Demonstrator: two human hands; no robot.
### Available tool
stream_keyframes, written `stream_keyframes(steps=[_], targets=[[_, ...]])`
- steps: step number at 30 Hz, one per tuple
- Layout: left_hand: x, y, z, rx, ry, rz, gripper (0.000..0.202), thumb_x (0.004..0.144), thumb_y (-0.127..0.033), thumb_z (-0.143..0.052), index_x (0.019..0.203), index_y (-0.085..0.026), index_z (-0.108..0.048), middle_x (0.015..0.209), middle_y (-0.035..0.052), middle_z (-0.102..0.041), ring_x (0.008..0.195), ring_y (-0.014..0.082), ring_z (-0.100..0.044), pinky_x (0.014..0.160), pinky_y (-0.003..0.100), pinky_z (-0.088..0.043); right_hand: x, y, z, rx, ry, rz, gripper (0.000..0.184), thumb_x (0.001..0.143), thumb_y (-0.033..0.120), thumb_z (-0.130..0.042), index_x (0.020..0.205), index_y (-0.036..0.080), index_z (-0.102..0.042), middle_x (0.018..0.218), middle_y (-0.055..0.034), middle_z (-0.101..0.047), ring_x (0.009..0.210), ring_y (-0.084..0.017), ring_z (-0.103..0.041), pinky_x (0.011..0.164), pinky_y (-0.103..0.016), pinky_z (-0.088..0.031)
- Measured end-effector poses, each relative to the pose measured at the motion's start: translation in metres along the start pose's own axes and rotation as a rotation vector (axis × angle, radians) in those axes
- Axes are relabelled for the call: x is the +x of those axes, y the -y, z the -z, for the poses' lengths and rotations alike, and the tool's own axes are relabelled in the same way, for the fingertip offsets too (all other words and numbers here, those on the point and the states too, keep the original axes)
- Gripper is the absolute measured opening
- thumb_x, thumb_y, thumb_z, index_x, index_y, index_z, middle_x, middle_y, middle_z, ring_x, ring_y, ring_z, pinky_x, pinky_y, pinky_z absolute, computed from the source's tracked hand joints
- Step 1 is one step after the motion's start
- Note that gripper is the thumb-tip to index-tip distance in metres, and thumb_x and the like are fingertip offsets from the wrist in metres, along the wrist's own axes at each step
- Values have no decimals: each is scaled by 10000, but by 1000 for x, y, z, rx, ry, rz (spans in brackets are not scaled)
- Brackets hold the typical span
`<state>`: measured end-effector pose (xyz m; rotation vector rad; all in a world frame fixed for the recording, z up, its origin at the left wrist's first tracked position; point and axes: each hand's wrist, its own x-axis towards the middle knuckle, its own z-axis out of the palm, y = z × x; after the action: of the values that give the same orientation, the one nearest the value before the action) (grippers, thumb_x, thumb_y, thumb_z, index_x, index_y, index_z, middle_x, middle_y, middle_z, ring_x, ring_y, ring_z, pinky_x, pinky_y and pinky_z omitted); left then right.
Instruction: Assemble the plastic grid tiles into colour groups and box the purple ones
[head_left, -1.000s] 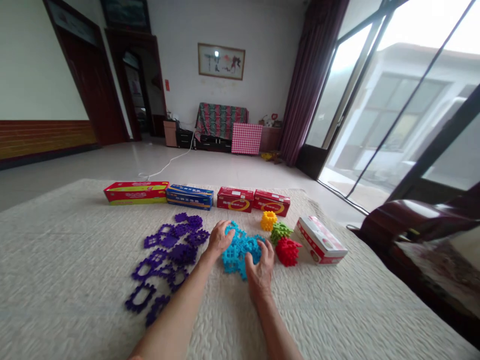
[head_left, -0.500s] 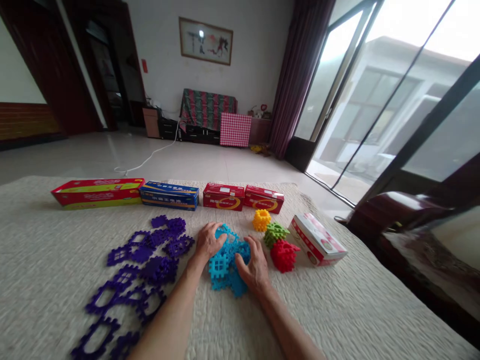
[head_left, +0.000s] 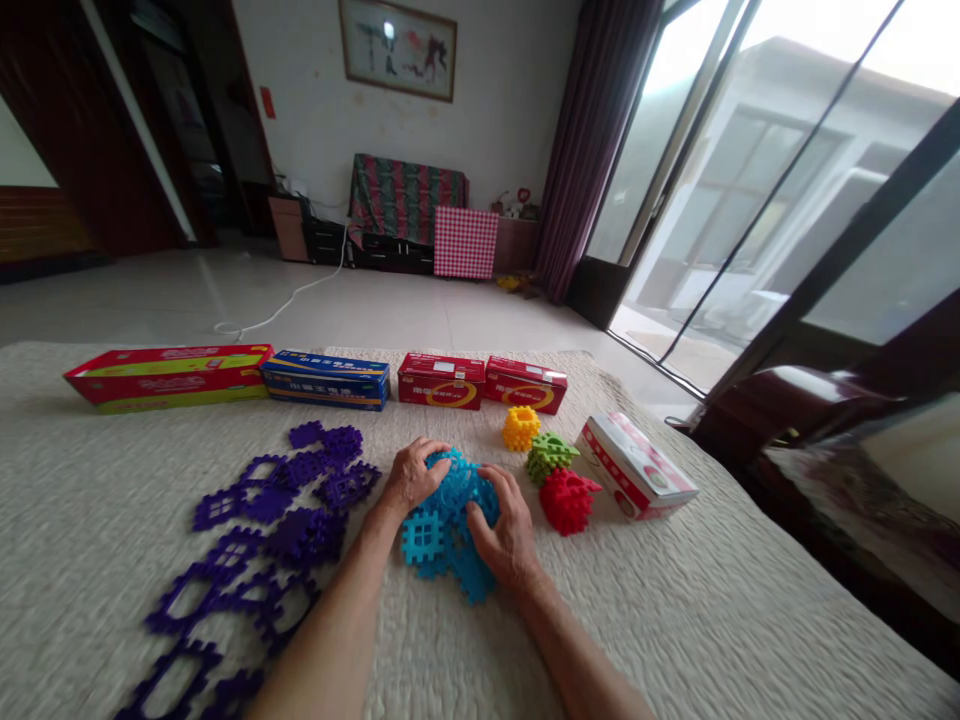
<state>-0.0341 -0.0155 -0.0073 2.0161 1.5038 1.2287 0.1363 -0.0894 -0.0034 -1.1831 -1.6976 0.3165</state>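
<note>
A pile of light-blue interlocking building pieces (head_left: 426, 538) with notched edges, some with window cut-outs, lies in front of me on the quilted cover. Around its left upper side curls my left hand (head_left: 414, 478), thumb over the pieces. My right hand (head_left: 511, 535) cups the right side, its fingers bent and its thumb pressed in toward the middle. The palms hide part of the pile. Flat purple building pieces (head_left: 289, 535) are spread on the left. To the right stand a yellow assembled block (head_left: 520, 428), a green one (head_left: 551, 457) and a red one (head_left: 567, 502).
A long red and yellow-green box (head_left: 172, 378), a blue box (head_left: 326, 381) and two red boxes (head_left: 441, 382) line the far side. A white and red box (head_left: 637, 467) sits at the right. The quilted cover (head_left: 720, 600) lies beneath everything.
The view has tipped slightly downward and shifted. Both hands remain at the blue pile, whose upper pieces are now bunched up higher between them.
</note>
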Motion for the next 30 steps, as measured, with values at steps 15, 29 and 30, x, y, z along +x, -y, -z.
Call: stream_keyframes(steps=[15,29,30], targets=[[2,-10,10,-134,199,119,229,750,-296,-573,862,-200,-748,829,27,-753,786,179,-680,749,260,-513,-1,6,6,55,58,-7,264,841,265,-520,1085,200,-595,1049,-72,-660,990,-209,-615,881,-325,-490],[10,-1,3,-364,63,282,340,795,-359,-501,968,-146,-702,664,18,-680,569,139,-647,548,221,-490,1,2,6,210,21,-212,262,867,317,-497,1043,169,-622,1016,-68,-679,883,-184,-631,779,-290,-504],[11,-1,2,-383,58,299,341,791,-357,-502,972,-144,-697,673,20,-681,561,140,-650,537,222,-488,1,2,7,212,25,-230,263,859,308,-501,1046,167,-622,1012,-67,-681,870,-183,-632,778,-293,-504]])
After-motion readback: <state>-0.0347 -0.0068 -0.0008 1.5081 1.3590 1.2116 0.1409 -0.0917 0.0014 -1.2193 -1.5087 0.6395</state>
